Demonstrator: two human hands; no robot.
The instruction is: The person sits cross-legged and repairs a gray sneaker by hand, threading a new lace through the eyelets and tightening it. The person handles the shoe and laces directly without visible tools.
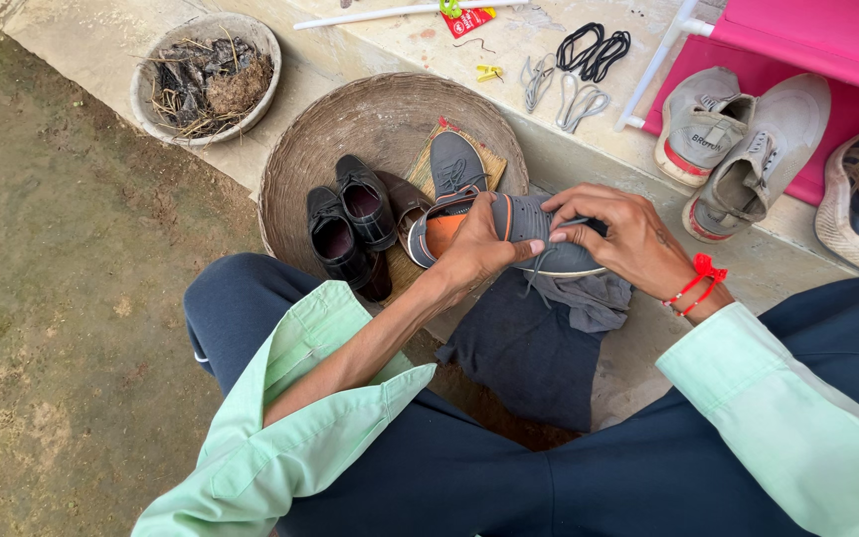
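Note:
I hold a grey sneaker [524,221] with an orange insole above my lap. My left hand [481,251] grips its side near the opening. At the lace area my right hand [620,234] pinches a grey lace, whose loose end hangs below the shoe. A red thread band circles my right wrist. Under the sneaker lies a dark grey cloth [534,348] on the ground.
A round woven basket [350,124] holds two black shoes [350,224], a brown shoe and another grey sneaker [456,164]. A bowl of dry debris [206,80] stands at the far left. Loose laces [594,50] lie on the ledge. Worn pale sneakers [738,139] rest on a pink rack.

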